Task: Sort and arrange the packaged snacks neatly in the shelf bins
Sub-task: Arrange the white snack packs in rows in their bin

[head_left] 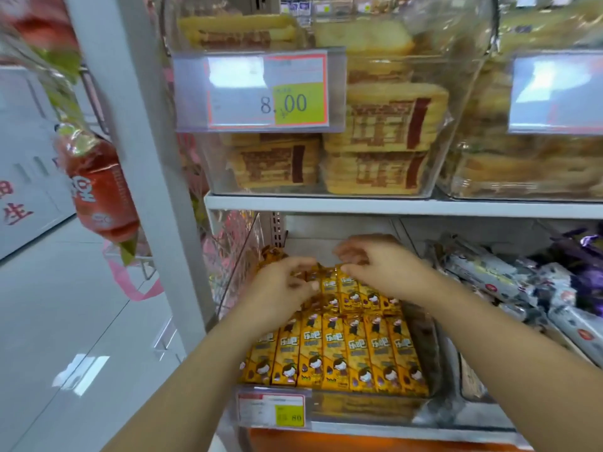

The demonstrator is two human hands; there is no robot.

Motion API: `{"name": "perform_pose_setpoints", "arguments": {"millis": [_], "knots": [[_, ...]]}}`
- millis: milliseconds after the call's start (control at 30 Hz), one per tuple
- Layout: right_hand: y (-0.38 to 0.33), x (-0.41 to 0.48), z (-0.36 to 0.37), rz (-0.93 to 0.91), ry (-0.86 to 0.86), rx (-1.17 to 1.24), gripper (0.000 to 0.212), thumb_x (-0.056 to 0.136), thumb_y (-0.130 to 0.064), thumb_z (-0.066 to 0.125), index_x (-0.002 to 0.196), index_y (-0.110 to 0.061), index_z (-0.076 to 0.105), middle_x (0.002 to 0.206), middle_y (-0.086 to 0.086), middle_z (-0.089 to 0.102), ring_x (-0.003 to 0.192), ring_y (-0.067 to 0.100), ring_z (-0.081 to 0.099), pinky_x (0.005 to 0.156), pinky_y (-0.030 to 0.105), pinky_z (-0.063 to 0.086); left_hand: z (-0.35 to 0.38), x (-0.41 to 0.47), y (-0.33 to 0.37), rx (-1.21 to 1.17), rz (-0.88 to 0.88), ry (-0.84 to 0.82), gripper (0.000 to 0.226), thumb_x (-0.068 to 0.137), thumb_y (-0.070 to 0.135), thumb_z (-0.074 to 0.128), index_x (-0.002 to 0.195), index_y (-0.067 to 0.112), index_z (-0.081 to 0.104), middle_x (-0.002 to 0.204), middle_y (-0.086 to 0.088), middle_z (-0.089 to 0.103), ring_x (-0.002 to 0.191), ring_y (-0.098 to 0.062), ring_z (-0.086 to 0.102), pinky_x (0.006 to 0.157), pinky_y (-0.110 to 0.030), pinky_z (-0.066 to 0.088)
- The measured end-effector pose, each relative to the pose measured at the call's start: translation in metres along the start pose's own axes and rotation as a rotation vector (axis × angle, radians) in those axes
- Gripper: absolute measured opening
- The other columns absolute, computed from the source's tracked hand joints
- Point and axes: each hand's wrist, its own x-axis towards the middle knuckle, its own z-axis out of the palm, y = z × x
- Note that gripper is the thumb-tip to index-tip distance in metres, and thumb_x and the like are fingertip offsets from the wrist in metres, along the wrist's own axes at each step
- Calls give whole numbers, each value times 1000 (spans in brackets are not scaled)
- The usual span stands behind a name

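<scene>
Yellow snack packets (336, 350) with a cartoon figure lie in neat rows in a clear plastic bin (434, 360) on the lower shelf. A front row stands side by side and a second row (359, 295) lies behind it. My left hand (280, 288) reaches into the back left of the bin, its fingers curled round a loose yellow packet (310, 278). My right hand (381, 262) hovers over the back row with its fingers bent and touching the packet tops; whether it grips one is unclear. More crumpled yellow packets (272, 254) sit at the far back left.
A clear bin of tan wafer packs (378, 125) with an 8.00 price label (270, 91) fills the shelf above. Grey and purple wrapped snacks (509, 278) lie in the bin to the right. A white shelf upright (146, 141) stands left, with a red hanging bag (98, 187) beside it.
</scene>
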Motion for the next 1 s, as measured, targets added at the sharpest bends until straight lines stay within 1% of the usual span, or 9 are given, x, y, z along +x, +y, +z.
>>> {"name": "perform_pose_setpoints", "arguments": {"millis": [133, 267, 367, 467, 567, 633, 733, 867, 1000], "knots": [[-7, 50, 26, 86, -45, 24, 31, 90, -17, 58, 121, -22, 58, 120, -4, 60, 103, 11, 57, 80, 19, 45, -12, -24, -9, -221, 50, 258, 29, 94, 13, 56, 104, 40, 56, 109, 17, 62, 104, 5, 55, 89, -13, 44], [5, 86, 49, 177, -166, -141, 37, 92, -18, 53, 129, -19, 53, 137, 1, 49, 118, 18, 50, 85, 22, 37, -6, -30, -16, -249, 77, 356, 34, 97, 7, 47, 115, 36, 50, 108, 24, 55, 99, 17, 50, 87, -5, 40], [13, 101, 58, 225, -253, -256, 34, 92, -17, 53, 126, -14, 58, 132, 6, 55, 116, 22, 54, 90, 28, 43, 1, -31, -27, -228, 63, 353, 41, 98, 8, 43, 117, 45, 43, 112, 33, 47, 107, 14, 45, 97, -12, 35], [19, 112, 60, 244, -350, -305, 26, 91, -17, 52, 111, -8, 67, 118, 10, 64, 103, 24, 61, 94, 40, 49, 5, -27, -33, -229, 48, 335, 44, 98, 10, 43, 115, 50, 42, 121, 29, 45, 112, 15, 41, 94, -6, 31], [14, 114, 55, 213, -463, -366, 31, 97, -18, 45, 120, -12, 65, 128, 8, 59, 114, 23, 56, 101, 33, 42, 6, -24, -36, -238, 38, 325, 43, 99, 10, 43, 121, 47, 41, 123, 28, 44, 113, 17, 40, 93, -3, 29], [12, 114, 52, 201, -492, -390, 33, 99, -15, 40, 124, -13, 62, 132, 7, 56, 118, 22, 53, 99, 28, 38, 6, -25, -35, -230, 47, 315, 43, 99, 10, 43, 120, 48, 40, 120, 31, 44, 106, 26, 39, 85, 4, 29], [14, 111, 51, 196, -487, -379, 38, 99, -7, 34, 127, -13, 59, 136, 5, 54, 119, 21, 53, 98, 25, 37, 5, -28, -33, -233, 46, 297, 42, 99, 9, 42, 119, 46, 40, 116, 35, 43, 95, 35, 38, 73, 8, 30], [13, 107, 48, 157, -384, -311, 43, 96, 2, 33, 123, -13, 63, 135, 8, 54, 116, 23, 54, 94, 27, 42, 6, -26, -33, -218, 43, 314, 43, 98, 12, 44, 118, 51, 40, 124, 28, 46, 113, 17, 40, 87, 3, 28], [10, 102, 49, 121, -186, -129, 27, 92, -7, 53, 113, -12, 69, 125, 5, 62, 111, 18, 57, 83, 19, 37, 7, -24, -33, -228, 29, 333, 44, 97, 11, 46, 119, 49, 43, 124, 26, 48, 115, 11, 41, 89, -2, 29]]}}
